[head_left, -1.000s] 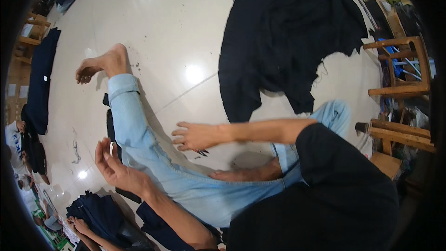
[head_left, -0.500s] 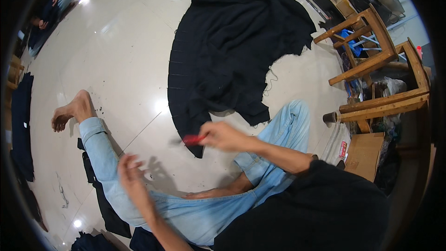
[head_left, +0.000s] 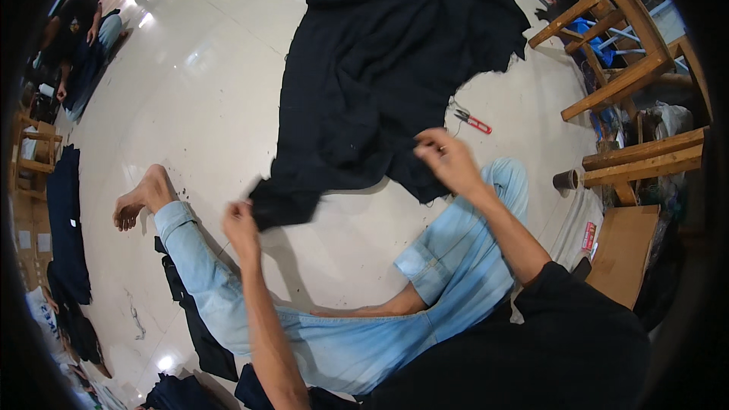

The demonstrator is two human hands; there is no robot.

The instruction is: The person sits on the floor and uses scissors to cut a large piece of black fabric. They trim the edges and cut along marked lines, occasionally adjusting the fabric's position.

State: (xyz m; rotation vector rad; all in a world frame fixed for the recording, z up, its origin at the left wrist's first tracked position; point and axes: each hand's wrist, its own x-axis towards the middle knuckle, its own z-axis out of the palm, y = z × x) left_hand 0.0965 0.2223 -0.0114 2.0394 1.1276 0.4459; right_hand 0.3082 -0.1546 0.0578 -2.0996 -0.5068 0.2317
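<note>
Black woven cloth with a frayed edge [head_left: 380, 68], broad sheet, spread over the pale glossy tiled floor [head_left: 205, 129] from top centre to the middle of the frame. Its lower-left end is lifted and blurred.

Left hand [head_left: 241, 229], left of centre: fingers closed on that lifted end, pinching it. Right hand [head_left: 449, 163], right of centre: fingers curled over the cloth's lower-right part; cannot tell whether they grip fabric or only touch it.

Small red-handled metal thread snips [head_left: 476, 123] lie on the floor beside the cloth's right edge, above the right hand, neither hand on them.

Wearer sits in faded light-blue denim jeans [head_left: 315, 353], one bare foot [head_left: 144, 196] out at left.

Writing: a red-and-white printed label [head_left: 589, 235] shows on the clear plastic wrapping [head_left: 571, 241] at right, print too small to make out. Dark folded navy cloth [head_left: 67, 258] at the left edge carries a small white tag, unreadable. White garment with dark lettering [head_left: 43, 317], lower left, partly cut by the rim.

Brown wooden stool [head_left: 645, 68] tipped at upper right; flat brown cardboard [head_left: 624, 254] below. Another person in dark clothing [head_left: 78, 23] sits at upper left.
</note>
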